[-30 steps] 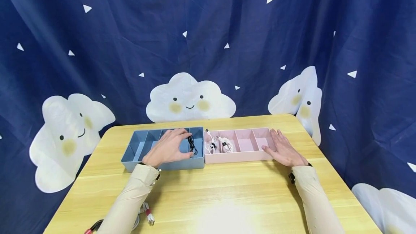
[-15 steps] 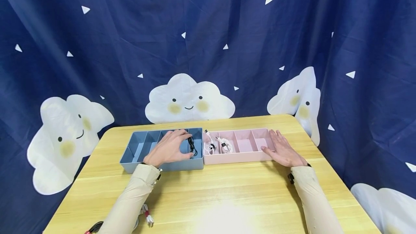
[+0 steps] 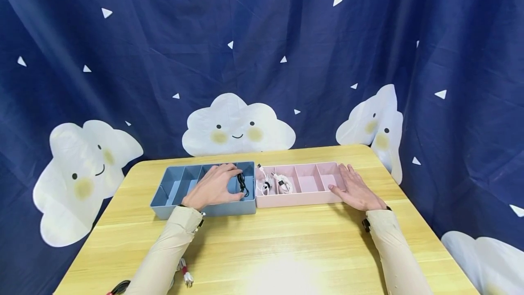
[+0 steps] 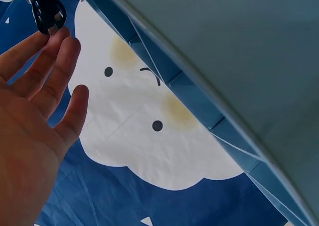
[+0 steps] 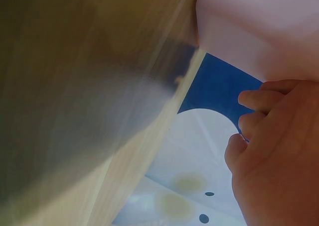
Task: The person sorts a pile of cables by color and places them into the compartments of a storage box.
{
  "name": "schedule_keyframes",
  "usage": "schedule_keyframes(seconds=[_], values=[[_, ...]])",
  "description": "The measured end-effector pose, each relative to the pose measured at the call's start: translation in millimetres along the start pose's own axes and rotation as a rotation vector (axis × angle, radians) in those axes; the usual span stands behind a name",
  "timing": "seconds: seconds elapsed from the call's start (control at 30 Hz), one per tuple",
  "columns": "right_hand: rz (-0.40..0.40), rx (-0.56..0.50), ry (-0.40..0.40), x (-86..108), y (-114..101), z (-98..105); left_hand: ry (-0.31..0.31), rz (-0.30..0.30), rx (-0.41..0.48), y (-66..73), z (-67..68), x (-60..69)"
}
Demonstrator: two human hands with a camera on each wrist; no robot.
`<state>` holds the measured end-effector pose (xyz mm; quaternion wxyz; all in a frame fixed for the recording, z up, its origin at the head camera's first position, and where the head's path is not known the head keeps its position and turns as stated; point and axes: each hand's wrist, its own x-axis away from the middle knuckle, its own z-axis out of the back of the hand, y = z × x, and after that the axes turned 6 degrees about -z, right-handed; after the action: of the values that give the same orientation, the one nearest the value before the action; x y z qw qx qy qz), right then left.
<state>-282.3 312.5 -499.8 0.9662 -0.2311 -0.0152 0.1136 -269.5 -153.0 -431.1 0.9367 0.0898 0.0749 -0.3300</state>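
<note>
My left hand (image 3: 215, 187) is over the blue divided box (image 3: 172, 211), in the head view. At its fingertips it holds a bundled black cable (image 3: 242, 184) above the right-hand part of that box. In the left wrist view the dark cable (image 4: 47, 11) is at the tips of the nearly straight fingers; the thumb is hidden there. My right hand (image 3: 357, 191) rests against the right end of the pink divided box (image 3: 296, 199), fingers extended and thumb at the front corner. Two bundled white cables, one (image 3: 265, 185) leftmost and another (image 3: 283, 184) beside it, are in the pink box.
The two boxes stand end to end on the wooden table (image 3: 262, 240). At the lower left, a white cable with a red tie (image 3: 186, 273) and a black cable (image 3: 120, 287) lie partly behind the left sleeve. A blue curtain (image 3: 262, 58) hangs behind the table.
The view has shifted very slightly. Both hands, the black cable and the boxes hold nearly the same places as a second ago.
</note>
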Motion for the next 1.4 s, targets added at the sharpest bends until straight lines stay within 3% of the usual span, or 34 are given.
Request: schedule_keyframes(seconds=[1.4], values=[[0.004, -0.008, 0.007, 1.4, -0.9, -0.7, -0.026, 0.004, -0.007, -5.0, -10.2, -5.3]])
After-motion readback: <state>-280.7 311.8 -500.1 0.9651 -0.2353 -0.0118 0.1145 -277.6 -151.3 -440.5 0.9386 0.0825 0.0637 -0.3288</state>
